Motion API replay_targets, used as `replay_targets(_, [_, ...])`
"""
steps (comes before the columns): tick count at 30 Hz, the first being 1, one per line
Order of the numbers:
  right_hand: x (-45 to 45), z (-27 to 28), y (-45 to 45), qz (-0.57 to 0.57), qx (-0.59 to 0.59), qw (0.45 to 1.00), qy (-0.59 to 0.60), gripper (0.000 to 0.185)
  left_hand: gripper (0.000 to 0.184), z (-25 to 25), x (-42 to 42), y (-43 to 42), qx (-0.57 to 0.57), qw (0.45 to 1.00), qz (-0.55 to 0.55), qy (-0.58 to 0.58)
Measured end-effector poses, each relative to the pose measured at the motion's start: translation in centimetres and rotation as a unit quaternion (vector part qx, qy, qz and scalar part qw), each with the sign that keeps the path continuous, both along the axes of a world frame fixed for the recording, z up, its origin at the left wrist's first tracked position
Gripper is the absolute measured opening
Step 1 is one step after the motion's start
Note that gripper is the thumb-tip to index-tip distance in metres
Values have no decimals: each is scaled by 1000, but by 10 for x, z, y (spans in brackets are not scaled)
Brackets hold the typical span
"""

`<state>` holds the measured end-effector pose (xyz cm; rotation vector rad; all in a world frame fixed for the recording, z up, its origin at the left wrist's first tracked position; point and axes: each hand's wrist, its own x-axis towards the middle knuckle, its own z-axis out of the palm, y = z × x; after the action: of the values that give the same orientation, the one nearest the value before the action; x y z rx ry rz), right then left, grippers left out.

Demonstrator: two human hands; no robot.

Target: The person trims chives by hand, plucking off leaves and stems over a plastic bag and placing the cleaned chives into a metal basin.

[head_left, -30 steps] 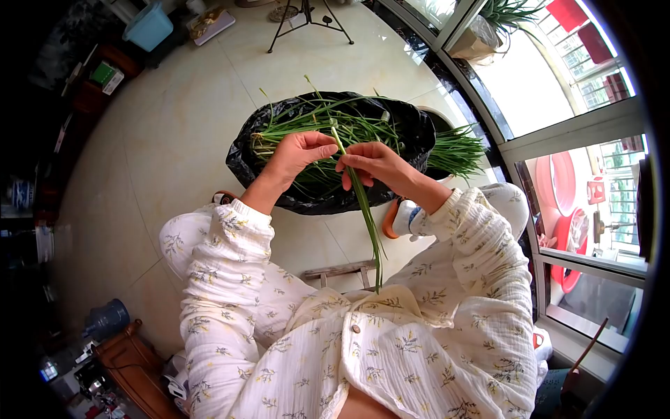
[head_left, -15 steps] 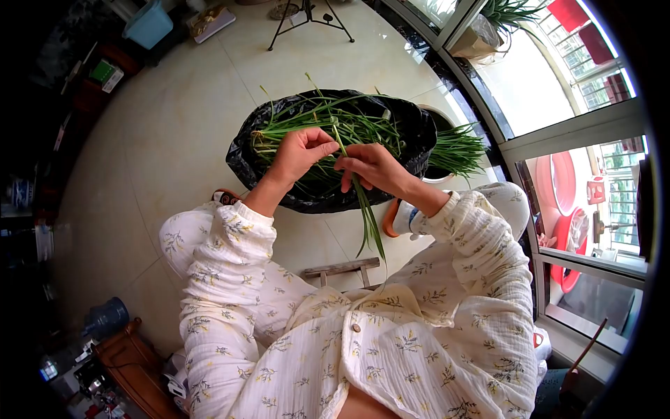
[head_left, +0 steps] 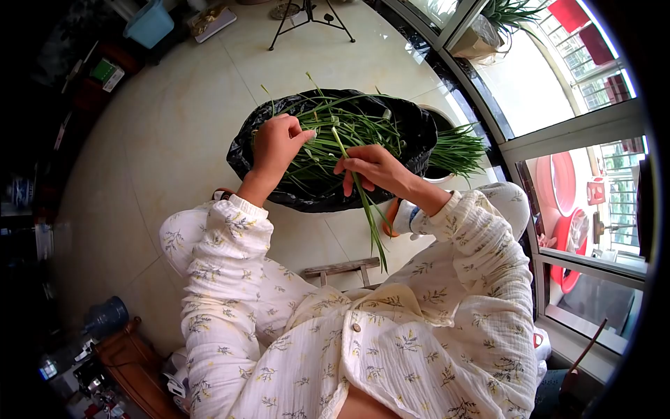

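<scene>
A few garlic chives (head_left: pixel 370 218) are pinched in my right hand (head_left: pixel 375 169), their pale ends pointing up and away and the leaves hanging toward my lap. My left hand (head_left: pixel 278 144) is apart from them, over the left side of a black plastic bag (head_left: pixel 241 143). Its thumb and fingers are pressed together; whatever they hold, if anything, is too small to make out. Loose chives (head_left: pixel 342 119) fill the open bag beneath both hands.
A light round container (head_left: pixel 436 180) holding more chives (head_left: pixel 457 150) stands right of the bag. A small wooden stool (head_left: pixel 342 267) is between my legs. Tripod legs (head_left: pixel 310 28) stand on the tiles ahead, and glazed door frames (head_left: pixel 572 129) run along the right.
My left hand has let go of the chives' pale ends and moved left over the bag. My right hand stays nearly in place, still gripping the chives.
</scene>
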<state>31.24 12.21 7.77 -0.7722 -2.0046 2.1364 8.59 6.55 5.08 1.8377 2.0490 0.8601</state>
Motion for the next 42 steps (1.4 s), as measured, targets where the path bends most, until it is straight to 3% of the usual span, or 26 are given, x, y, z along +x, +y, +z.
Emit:
replay_targets(3, [3,15,2,-41,-38,998,17,28,19,6,7,-4,-81,995,-23,48])
replay_targets(5, [3,19,12,-69,-63,993,71,29,27,-9,18,-1,-56,953,-88,-283])
replay_targets(6, [3,23,17,-88,-84,988,97,30,32,-14,26,2,-42,890,-118,-439])
replay_targets(9, [7,24,35,-121,-148,967,167,29,52,13,51,-10,-220,680,-195,-672])
replay_targets(12, [14,32,59,-163,-89,965,183,33,65,23,63,-19,-312,595,-243,-699])
replay_targets(15, [29,38,81,-186,-48,956,222,32,67,22,63,-24,-336,555,-249,-719])
replay_targets(18, [42,38,99,-218,-62,945,238,33,67,21,62,-30,-345,532,-264,-727])
replay_targets(36, [78,37,143,-268,-72,907,317,37,55,20,62,-42,-392,550,-242,-696])
replay_targets(40, [81,40,146,-292,-79,894,330,33,50,20,61,-43,-385,577,-234,-681])
replay_targets(42, [90,50,147,-356,2,865,352,31,46,16,58,-42,-382,605,-241,-656])
